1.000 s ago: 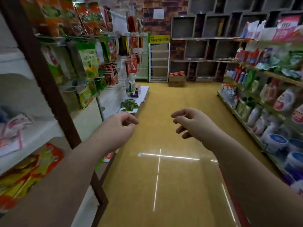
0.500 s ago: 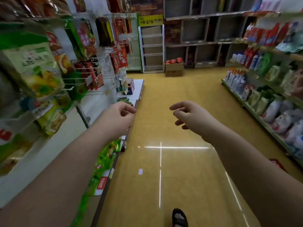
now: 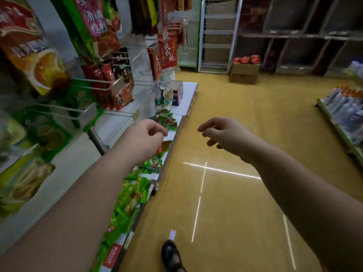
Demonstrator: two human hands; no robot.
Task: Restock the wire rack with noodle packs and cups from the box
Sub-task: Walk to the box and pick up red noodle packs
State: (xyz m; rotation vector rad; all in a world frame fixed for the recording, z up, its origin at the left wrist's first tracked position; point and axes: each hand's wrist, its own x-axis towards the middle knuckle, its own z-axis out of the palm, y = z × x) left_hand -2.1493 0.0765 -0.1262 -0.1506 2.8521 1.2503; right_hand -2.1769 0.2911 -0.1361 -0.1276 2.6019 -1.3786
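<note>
Shop aisle seen from the head, both arms held out ahead of the person. The left hand (image 3: pixel 144 137) and the right hand (image 3: pixel 225 135) hang over the floor (image 3: pixel 245 134) with fingers loosely curled and apart, holding nothing. The wire rack (image 3: pixel 217 36), white with several bare tiers, stands against the back wall at the far end of the aisle. The box (image 3: pixel 244 72), brown cardboard, sits on the floor just beside the rack's right side; red noodle packs (image 3: pixel 246 59) show above its rim. Whether cups lie in it too cannot be told at this range. Both hands are well apart from box and rack, so the step in hand is judged to be the approach, with no restocking yet begun.

Hazards from here: the left shelf (image 3: pixel 182 107) juts into the aisle with hooks (image 3: pixel 125 112) and hanging snack bags (image 3: pixel 119 95) near the left forearm; a swinging arm could snag a hook or knock bags down. One shoe (image 3: pixel 170 256) is on glossy floor, where a hurried step might slip. The packs look piled above the box's rim, so a careless grab could spill them.
</note>
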